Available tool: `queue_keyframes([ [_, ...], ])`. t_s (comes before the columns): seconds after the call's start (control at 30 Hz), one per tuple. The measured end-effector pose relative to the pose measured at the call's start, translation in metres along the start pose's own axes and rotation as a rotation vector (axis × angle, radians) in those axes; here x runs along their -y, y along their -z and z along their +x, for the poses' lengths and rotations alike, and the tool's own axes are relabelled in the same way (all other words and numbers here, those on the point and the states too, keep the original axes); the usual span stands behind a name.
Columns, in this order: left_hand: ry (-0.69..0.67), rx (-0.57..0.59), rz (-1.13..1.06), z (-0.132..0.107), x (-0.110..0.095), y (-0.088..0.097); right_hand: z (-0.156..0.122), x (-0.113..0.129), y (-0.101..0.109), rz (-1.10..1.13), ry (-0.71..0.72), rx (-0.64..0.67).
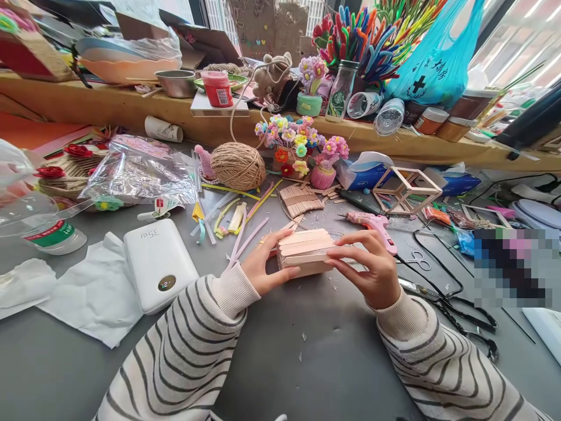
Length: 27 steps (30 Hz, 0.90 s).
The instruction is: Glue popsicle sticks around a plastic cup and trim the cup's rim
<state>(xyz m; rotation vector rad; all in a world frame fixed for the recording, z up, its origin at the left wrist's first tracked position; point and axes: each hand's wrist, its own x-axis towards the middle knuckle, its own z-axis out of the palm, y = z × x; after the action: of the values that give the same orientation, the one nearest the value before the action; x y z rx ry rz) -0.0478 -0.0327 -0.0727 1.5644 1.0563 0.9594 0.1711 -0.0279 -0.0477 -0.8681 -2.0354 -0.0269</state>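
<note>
Stick box [307, 248], a squat block faced with smooth, pale flat wooden strips laid edge to edge, sits at mid-table between both hands. The left hand [269, 261] clasps its left end, thumb along the front; the right hand [370, 266] pinches the right end with its fingertips. Around them on the matt grey table [298, 362] lie a glossy white power bank [160, 266] and long-bladed metal scissors [418, 289]. Beyond are a pink plastic glue gun [372, 224], a loose fan of sticks [302, 200] and a coarse, round twine ball [239, 165]. Farthest, fuzzy pipe cleaners [359, 47] bristle behind a clear glass bottle [339, 96].
</note>
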Motion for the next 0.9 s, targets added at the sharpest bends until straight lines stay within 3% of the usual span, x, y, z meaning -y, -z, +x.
queue_keyframes([
  [0.53, 0.045, -0.032, 0.094, 0.0, -0.01, -0.001, 0.004, -0.003, -0.002, -0.03, 0.02, 0.006],
  [0.9, 0.004, -0.061, 0.11, 0.002, -0.003, -0.003, 0.004, -0.004, -0.004, -0.029, 0.01, 0.005],
])
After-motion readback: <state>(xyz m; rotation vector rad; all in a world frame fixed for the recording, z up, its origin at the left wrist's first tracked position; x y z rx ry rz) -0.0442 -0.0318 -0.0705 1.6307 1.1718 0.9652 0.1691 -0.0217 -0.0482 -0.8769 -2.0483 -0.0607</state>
